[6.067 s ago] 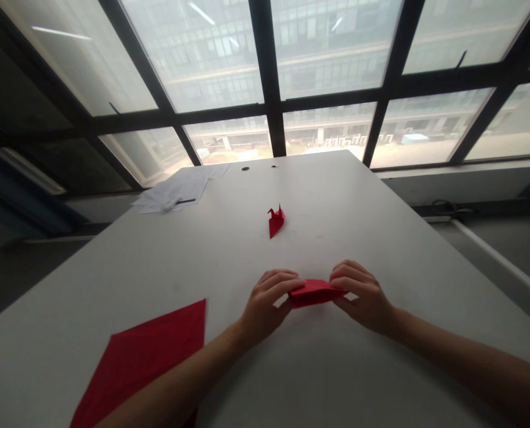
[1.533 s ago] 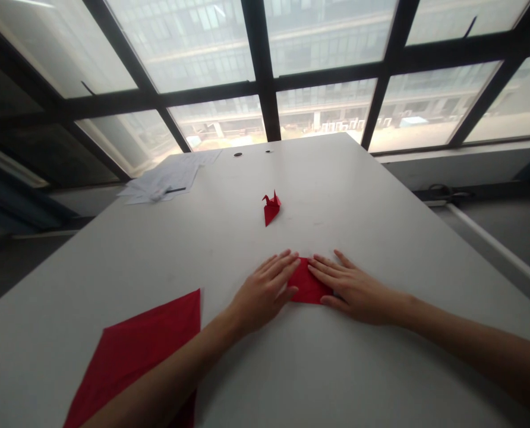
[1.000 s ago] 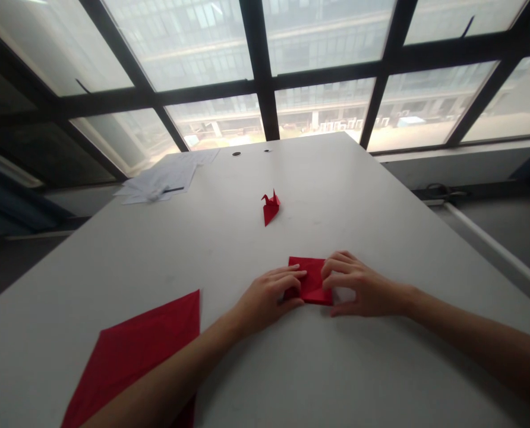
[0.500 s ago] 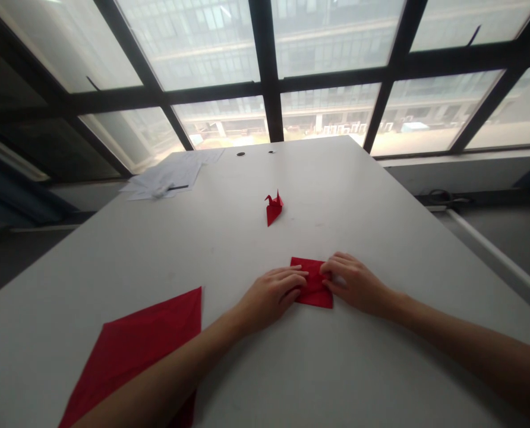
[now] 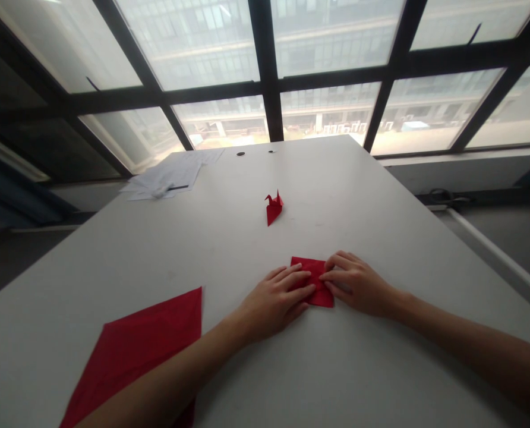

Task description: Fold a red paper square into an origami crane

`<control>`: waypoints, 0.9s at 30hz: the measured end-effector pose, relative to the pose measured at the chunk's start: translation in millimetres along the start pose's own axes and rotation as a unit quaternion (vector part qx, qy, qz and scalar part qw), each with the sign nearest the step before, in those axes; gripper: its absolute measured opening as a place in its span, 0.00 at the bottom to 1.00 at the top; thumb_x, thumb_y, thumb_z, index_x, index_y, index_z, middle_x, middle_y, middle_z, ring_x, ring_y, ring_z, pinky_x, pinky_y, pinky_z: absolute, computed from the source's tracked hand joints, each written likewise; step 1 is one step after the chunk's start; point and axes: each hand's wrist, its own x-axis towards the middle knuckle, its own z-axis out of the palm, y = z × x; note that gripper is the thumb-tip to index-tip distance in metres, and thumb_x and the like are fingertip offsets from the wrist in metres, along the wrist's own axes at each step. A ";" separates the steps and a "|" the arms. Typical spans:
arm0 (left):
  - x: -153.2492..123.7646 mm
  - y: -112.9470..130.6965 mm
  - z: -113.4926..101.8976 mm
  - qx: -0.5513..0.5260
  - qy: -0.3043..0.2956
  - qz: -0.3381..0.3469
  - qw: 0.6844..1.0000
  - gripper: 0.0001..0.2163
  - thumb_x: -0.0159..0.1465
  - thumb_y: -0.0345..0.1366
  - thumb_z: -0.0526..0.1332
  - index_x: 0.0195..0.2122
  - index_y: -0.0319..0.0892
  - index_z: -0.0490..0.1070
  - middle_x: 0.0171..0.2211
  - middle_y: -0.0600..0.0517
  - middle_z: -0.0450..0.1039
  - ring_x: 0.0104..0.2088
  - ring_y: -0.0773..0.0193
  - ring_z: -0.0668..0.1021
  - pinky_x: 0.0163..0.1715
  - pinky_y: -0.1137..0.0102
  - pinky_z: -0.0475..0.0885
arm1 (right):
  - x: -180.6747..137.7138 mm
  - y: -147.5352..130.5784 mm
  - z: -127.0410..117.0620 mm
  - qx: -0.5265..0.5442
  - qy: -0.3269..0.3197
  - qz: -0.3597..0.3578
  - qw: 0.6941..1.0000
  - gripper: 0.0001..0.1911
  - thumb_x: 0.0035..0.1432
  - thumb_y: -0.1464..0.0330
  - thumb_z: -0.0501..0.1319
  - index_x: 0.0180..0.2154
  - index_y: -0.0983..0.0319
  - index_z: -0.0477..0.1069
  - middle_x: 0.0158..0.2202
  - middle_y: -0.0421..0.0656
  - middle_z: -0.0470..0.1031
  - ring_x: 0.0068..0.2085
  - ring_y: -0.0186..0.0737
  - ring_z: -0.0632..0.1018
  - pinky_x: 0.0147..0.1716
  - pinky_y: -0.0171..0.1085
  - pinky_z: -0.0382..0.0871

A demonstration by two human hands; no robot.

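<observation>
A small folded square of red paper (image 5: 312, 268) lies flat on the white table (image 5: 372, 214), just in front of me. My left hand (image 5: 274, 300) rests on its left half with fingers stretched out flat, pressing it down. My right hand (image 5: 356, 284) lies on its right edge, fingers extended and close together on the paper. Only the far part and the near right corner of the square show between the hands. Farther back on the table stands a finished red paper crane (image 5: 273, 207).
A larger stack of flat red paper sheets (image 5: 144, 345) lies at the near left, partly under my left forearm. White papers with a pen (image 5: 167, 178) sit at the far left corner. Large windows rise behind the table's far edge.
Six seconds ago both hands held the folded piece up off the table. It now lies flat, and over the last second my fingers have slid across it, pressing it down.
</observation>
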 end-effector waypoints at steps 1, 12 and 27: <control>-0.1 -0.5 0.5 0.001 -0.001 -0.001 1.000 0.16 0.71 0.40 0.54 0.58 0.48 0.69 0.61 0.48 0.66 0.65 0.52 0.64 0.63 0.54 0.61 | 0.0 0.3 -0.2 -0.006 -0.001 -0.003 1.000 0.09 0.61 0.71 0.61 0.41 0.56 0.78 0.40 0.45 0.74 0.42 0.43 0.73 0.46 0.44 0.67; 1.7 -0.8 1.4 -0.003 0.011 -0.005 1.000 0.15 0.70 0.40 0.55 0.56 0.50 0.71 0.60 0.49 0.67 0.63 0.54 0.67 0.62 0.55 0.63 | 1.0 4.9 0.4 -0.028 0.050 0.066 0.996 0.11 0.63 0.70 0.57 0.45 0.58 0.75 0.43 0.47 0.75 0.46 0.46 0.73 0.49 0.47 0.67; 2.3 -4.1 2.5 -0.006 0.022 -0.002 1.000 0.14 0.70 0.39 0.56 0.56 0.52 0.71 0.59 0.51 0.69 0.61 0.55 0.69 0.61 0.56 0.65 | 1.6 1.1 4.6 -0.011 0.058 0.069 0.996 0.25 0.58 0.77 0.56 0.56 0.54 0.69 0.59 0.47 0.68 0.61 0.50 0.65 0.59 0.53 0.61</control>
